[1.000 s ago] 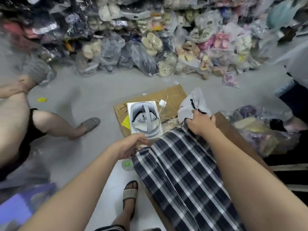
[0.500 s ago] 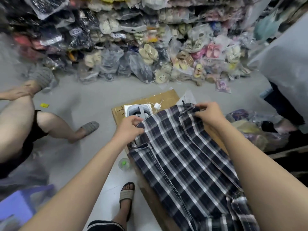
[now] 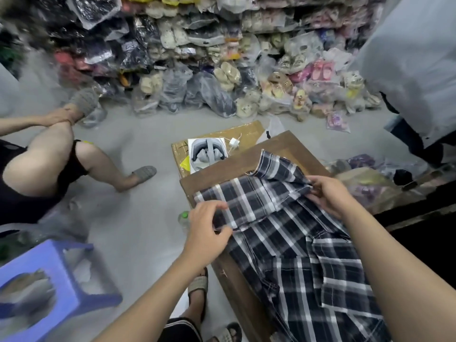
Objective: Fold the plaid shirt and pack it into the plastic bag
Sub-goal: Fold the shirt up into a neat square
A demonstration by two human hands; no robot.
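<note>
A dark blue and white plaid shirt [image 3: 291,243] lies lengthwise on a brown wooden board [image 3: 278,149], its far part folded back toward me. My left hand [image 3: 207,230] pinches the shirt's left edge at the fold. My right hand [image 3: 330,196] grips the cloth at the right side of the fold. A white plastic bag [image 3: 274,127] shows partly beyond the board's far edge.
A cardboard box [image 3: 246,132] carrying a white headset package [image 3: 206,153] stands past the board. A seated person's legs [image 3: 61,164] are at left, a purple stool [image 3: 49,280] at lower left. Bagged slippers [image 3: 222,77] are piled at the back. Another person [image 3: 414,70] stands at right.
Both hands have drawn the shirt's far end back toward me, making a fold across it. The board's far end is now bare. The camera has tilted down.
</note>
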